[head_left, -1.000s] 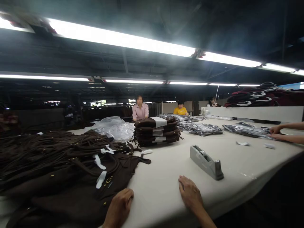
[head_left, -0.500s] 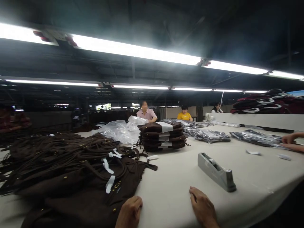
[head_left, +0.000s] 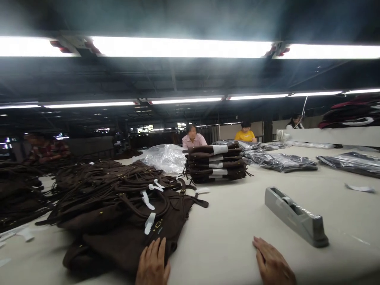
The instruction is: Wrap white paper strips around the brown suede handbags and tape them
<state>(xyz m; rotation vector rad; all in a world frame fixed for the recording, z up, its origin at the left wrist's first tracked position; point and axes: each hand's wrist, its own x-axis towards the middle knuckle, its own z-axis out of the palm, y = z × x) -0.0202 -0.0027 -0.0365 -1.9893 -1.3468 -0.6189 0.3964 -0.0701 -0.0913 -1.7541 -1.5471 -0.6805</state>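
My left hand (head_left: pixel 152 262) lies flat with its fingers stretched out, at the near right edge of a dark brown bag (head_left: pixel 118 241); it seems to touch the fabric. That bag is at the front of a heap of similar brown bags (head_left: pixel 89 182) with looped handles, white paper tags (head_left: pixel 150 223) and small gold-coloured fittings. My right hand (head_left: pixel 273 261) rests palm down on the pale tabletop (head_left: pixel 219 229), fingers extended and holding nothing. Beyond it, to the right, stands a grey tape dispenser (head_left: pixel 297 217), apart from the hand.
Folded brown bags with white bands form a stack (head_left: pixel 216 163) at mid-table, beside crumpled clear plastic (head_left: pixel 164 158). Plastic-wrapped packs (head_left: pixel 282 161) lie behind the dispenser. Paper scraps (head_left: pixel 360 188) lie right and left. Co-workers sit across, one in a yellow shirt (head_left: pixel 246 135).
The view has swung left, so the scene sits further right. My left hand has gone from curled to spread fingers by the bag. A co-worker's hands at the right edge have left view.
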